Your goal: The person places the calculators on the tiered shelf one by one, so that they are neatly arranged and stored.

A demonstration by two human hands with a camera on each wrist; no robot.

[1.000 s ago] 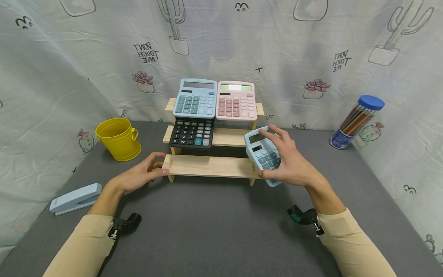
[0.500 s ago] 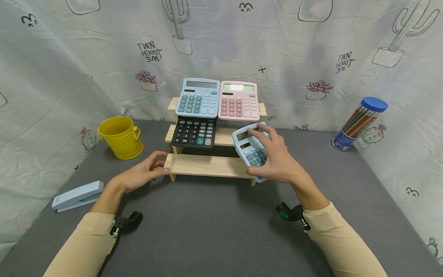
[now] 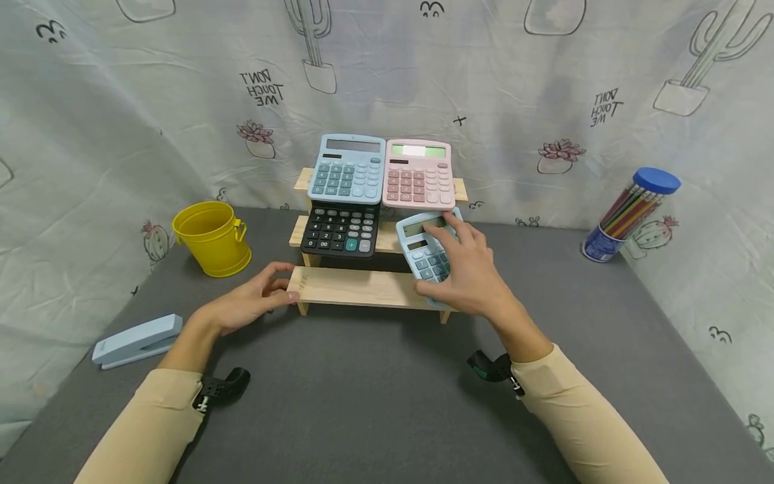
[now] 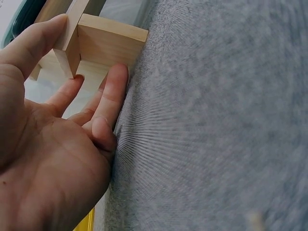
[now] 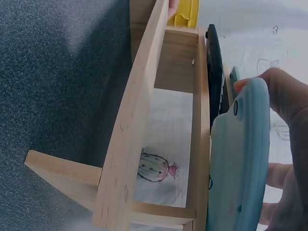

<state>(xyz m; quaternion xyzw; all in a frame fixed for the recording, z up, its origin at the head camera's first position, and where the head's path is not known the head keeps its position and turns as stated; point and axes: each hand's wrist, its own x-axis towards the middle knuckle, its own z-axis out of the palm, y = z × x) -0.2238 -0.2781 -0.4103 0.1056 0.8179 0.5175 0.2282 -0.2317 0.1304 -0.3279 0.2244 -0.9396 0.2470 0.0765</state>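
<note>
My right hand (image 3: 462,269) grips a light blue calculator (image 3: 428,257) by its edges, thumb at the near edge and fingers at the far one. The calculator is tilted and overlaps the right part of the middle board of a three-step wooden rack (image 3: 357,286). In the right wrist view its smooth back (image 5: 236,159) shows close to the rack's boards. My left hand (image 3: 244,302) pinches the left end of the lowest board, with thumb and forefinger on its corner in the left wrist view. A black calculator (image 3: 338,232) leans on the middle step, left side.
On the top step stand a blue calculator (image 3: 347,168) and a pink calculator (image 3: 418,175). A yellow bucket (image 3: 211,242) and a light blue stapler (image 3: 138,341) are at the left. A tub of pencils (image 3: 629,215) with a blue lid stands at the right, before a patterned curtain.
My right hand has carried the light blue calculator left and slightly up, from beside the rack's right end to over its middle step. The left hand keeps its hold on the rack.
</note>
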